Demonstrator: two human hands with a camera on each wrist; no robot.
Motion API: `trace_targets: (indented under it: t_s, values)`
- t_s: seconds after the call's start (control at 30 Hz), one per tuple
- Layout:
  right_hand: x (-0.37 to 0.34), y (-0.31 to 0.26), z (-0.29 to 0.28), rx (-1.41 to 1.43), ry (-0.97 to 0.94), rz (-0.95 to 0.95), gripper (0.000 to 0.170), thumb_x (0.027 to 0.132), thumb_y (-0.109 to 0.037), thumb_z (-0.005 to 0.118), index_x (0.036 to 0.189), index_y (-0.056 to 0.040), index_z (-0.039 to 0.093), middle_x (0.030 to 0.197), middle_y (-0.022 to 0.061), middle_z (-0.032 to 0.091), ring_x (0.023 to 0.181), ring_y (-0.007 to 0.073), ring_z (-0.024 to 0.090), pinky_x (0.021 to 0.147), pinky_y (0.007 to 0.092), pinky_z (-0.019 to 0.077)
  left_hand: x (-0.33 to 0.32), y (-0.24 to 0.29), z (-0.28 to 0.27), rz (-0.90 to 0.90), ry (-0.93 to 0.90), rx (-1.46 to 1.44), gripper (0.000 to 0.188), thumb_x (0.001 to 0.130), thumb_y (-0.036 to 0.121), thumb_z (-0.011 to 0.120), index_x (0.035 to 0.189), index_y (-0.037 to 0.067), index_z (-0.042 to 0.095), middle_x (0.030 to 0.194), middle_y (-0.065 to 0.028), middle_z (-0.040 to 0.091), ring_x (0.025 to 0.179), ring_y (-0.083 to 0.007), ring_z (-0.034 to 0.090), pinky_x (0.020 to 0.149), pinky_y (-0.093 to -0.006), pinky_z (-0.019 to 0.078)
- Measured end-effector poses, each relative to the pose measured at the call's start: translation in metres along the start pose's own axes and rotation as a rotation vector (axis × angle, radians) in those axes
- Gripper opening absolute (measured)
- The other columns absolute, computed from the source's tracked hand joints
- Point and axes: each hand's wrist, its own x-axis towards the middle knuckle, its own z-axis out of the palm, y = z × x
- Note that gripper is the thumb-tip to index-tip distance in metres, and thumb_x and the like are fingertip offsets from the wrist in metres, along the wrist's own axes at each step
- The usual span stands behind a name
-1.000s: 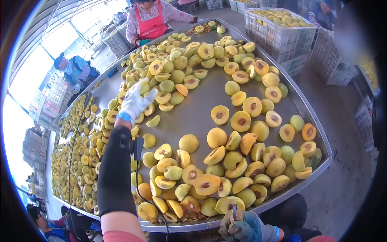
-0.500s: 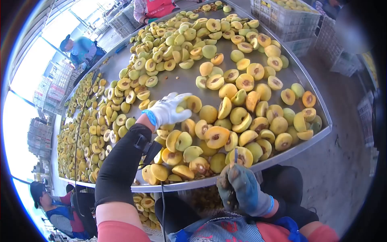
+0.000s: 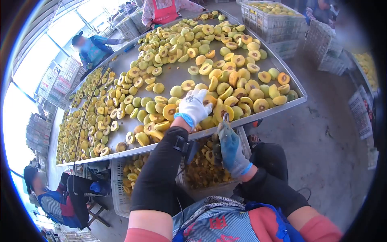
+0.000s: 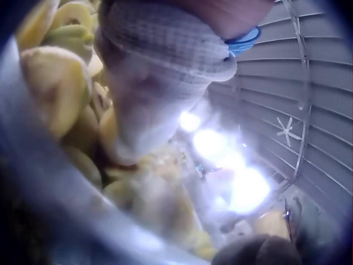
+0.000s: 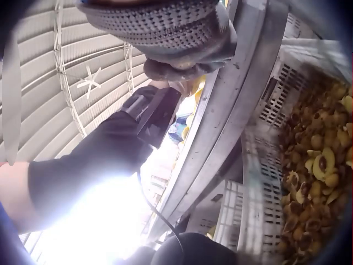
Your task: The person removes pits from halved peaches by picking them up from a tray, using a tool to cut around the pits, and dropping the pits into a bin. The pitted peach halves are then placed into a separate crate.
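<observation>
Halved yellow peaches point(image 3: 151, 86), many with brown pits or hollows, cover much of a metal table point(image 3: 266, 114). My left hand point(image 3: 192, 108), in a white glove with a blue band, reaches down among them near the front edge. Its thumb and fingers are around a peach half point(image 3: 209, 99); the left wrist view shows the glove point(image 4: 160, 72) pointing down into the fruit. My right hand point(image 3: 233, 150), in a worn blue-grey glove, grips a small tool point(image 3: 225, 117) at the table edge. The tool's metal tip points up, and its handle is hidden in the fist.
Under the front edge stand white plastic crates point(image 3: 120, 189) holding peach pieces point(image 5: 317, 187). A raised rim point(image 3: 304, 98) borders the table. Stacked crates point(image 3: 274, 24) stand behind it. A person in a red apron point(image 3: 164, 10) works opposite; others sit at the left.
My left hand has come from the middle of the table toward the front edge, and several peach halves have shifted nearer. The right hand still holds the tool. The head view has tilted downward.
</observation>
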Motion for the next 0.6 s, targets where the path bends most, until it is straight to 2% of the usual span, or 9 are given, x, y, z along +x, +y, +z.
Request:
trace_targets:
  t_s: [0.1, 0.2, 0.27, 0.33, 0.37, 0.47, 0.53, 0.57, 0.6]
  values:
    - [0.013, 0.019, -0.004, 0.055, 0.064, -0.259, 0.03, 0.108, -0.032, 0.047, 0.11, -0.0059, 0.062, 0.089, -0.006, 0.058, 0.072, 0.002, 0.049, 0.063, 0.0205, 0.043, -0.017, 0.025, -0.018, -0.052, -0.043, -0.075, 0.059, 0.08, 0.037, 0.073, 0.129, 0.005, 0.059, 0.124, -0.0211, 0.064, 0.116, -0.0359, 0.06, 0.102, -0.0413, 0.0458]
    - [0.021, 0.022, -0.005, -0.13, -0.009, -0.45, 0.028, 0.107, -0.029, 0.048, 0.11, -0.0051, 0.063, 0.09, -0.0056, 0.059, 0.07, 0.0027, 0.049, 0.061, 0.0211, 0.0433, -0.035, 0.016, -0.043, -0.03, 0.316, -0.379, 0.05, 0.079, 0.029, 0.074, 0.121, 0.004, 0.063, 0.113, -0.0178, 0.067, 0.107, -0.0322, 0.064, 0.096, -0.0394, 0.0488]
    - [0.005, 0.006, 0.012, -0.105, -0.099, -0.29, 0.028, 0.106, -0.03, 0.051, 0.105, -0.0046, 0.062, 0.083, -0.0051, 0.058, 0.066, 0.0045, 0.049, 0.058, 0.023, 0.0425, -0.058, 0.001, -0.097, 0.026, 0.351, -0.202, 0.038, 0.08, 0.026, 0.073, 0.11, 0.003, 0.067, 0.105, -0.0159, 0.068, 0.1, -0.0285, 0.065, 0.092, -0.0374, 0.0498]
    - [-0.014, -0.001, 0.027, -0.105, -0.268, -0.122, 0.029, 0.105, -0.032, 0.053, 0.1, -0.0043, 0.062, 0.078, -0.0033, 0.058, 0.064, 0.0056, 0.048, 0.056, 0.0241, 0.0418, -0.092, 0.011, -0.16, -0.021, 0.208, -0.192, 0.031, 0.082, 0.024, 0.071, 0.104, 0.002, 0.07, 0.1, -0.0151, 0.069, 0.098, -0.0275, 0.066, 0.089, -0.0376, 0.0507]
    - [-0.016, 0.009, 0.035, -0.231, -0.306, -0.206, 0.031, 0.104, -0.032, 0.054, 0.095, -0.0026, 0.06, 0.072, 0.0015, 0.059, 0.065, 0.0072, 0.049, 0.057, 0.0264, 0.0433, -0.108, 0.015, -0.179, 0.015, 0.18, -0.133, 0.026, 0.087, 0.022, 0.068, 0.102, 0.001, 0.07, 0.097, -0.0112, 0.07, 0.093, -0.0213, 0.066, 0.086, -0.0336, 0.051]
    - [-0.037, 0.024, 0.061, -0.272, -0.448, -0.486, 0.031, 0.104, -0.03, 0.053, 0.097, -0.0007, 0.06, 0.073, 0.0063, 0.062, 0.069, 0.0086, 0.052, 0.061, 0.0299, 0.0467, -0.145, 0.02, -0.177, -0.167, 0.219, -0.394, 0.022, 0.087, 0.022, 0.069, 0.098, 0.003, 0.071, 0.094, -0.0137, 0.068, 0.09, -0.0262, 0.065, 0.083, -0.0351, 0.0497]
    - [-0.05, 0.023, 0.061, -0.264, -0.476, -0.37, 0.033, 0.104, -0.031, 0.052, 0.106, 0.0001, 0.062, 0.079, 0.0086, 0.066, 0.075, 0.0106, 0.054, 0.069, 0.033, 0.0495, -0.166, 0.038, -0.15, -0.276, 0.28, -0.748, 0.024, 0.097, 0.022, 0.061, 0.101, 0.0, 0.069, 0.098, -0.0073, 0.065, 0.09, -0.0137, 0.062, 0.081, -0.0277, 0.0493]
    - [-0.052, 0.025, 0.055, -0.276, -0.464, -0.375, 0.034, 0.104, -0.032, 0.052, 0.108, 0.0, 0.063, 0.08, 0.009, 0.067, 0.076, 0.0111, 0.054, 0.07, 0.0334, 0.0498, -0.175, 0.048, -0.136, -0.197, 0.349, -0.643, 0.029, 0.1, 0.026, 0.056, 0.107, 0.001, 0.067, 0.103, -0.0091, 0.065, 0.092, -0.0156, 0.063, 0.083, -0.0285, 0.0507]
    - [-0.053, 0.028, 0.047, -0.294, -0.448, -0.377, 0.035, 0.104, -0.032, 0.052, 0.11, -0.0001, 0.063, 0.082, 0.0094, 0.067, 0.077, 0.0116, 0.055, 0.071, 0.0338, 0.0501, -0.182, 0.062, -0.123, -0.197, 0.387, -0.833, 0.026, 0.099, 0.021, 0.056, 0.113, 0.001, 0.064, 0.108, -0.0101, 0.064, 0.093, -0.0183, 0.064, 0.083, -0.0299, 0.0518]
